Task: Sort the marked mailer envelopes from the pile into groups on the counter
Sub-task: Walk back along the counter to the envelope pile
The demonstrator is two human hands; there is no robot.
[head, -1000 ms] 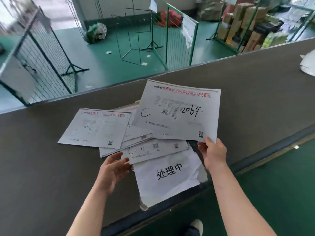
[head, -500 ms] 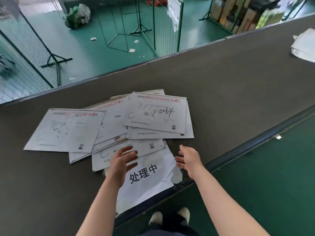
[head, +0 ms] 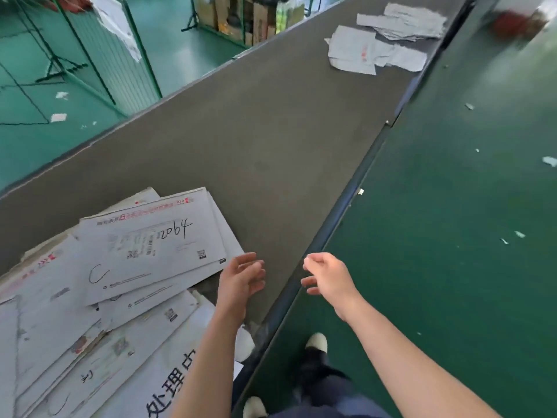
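Pile: overlapping white mailer envelopes [head: 99,303] lie on the grey counter [head: 271,140] at about 8 o'clock in the view.
Top envelope: the marked mailer [head: 150,251] sits uppermost, handwritten "C" and "2064" on its face.
Sign sheet: a white paper with large black characters [head: 168,384] lies at 6 o'clock, partly under the pile and the left forearm.
Left hand [head: 241,279]: empty, fingers loosely spread, held over the counter just beside the pile's 3 o'clock corner.
Right hand [head: 327,277]: empty, fingers relaxed and slightly curled, past the counter's near edge above the green floor [head: 452,221].
Far groups: two batches of mailers [head: 376,46] lie at 1 o'clock, well apart from the pile.
Beyond: green wire racks [head: 99,55] at 11 o'clock.
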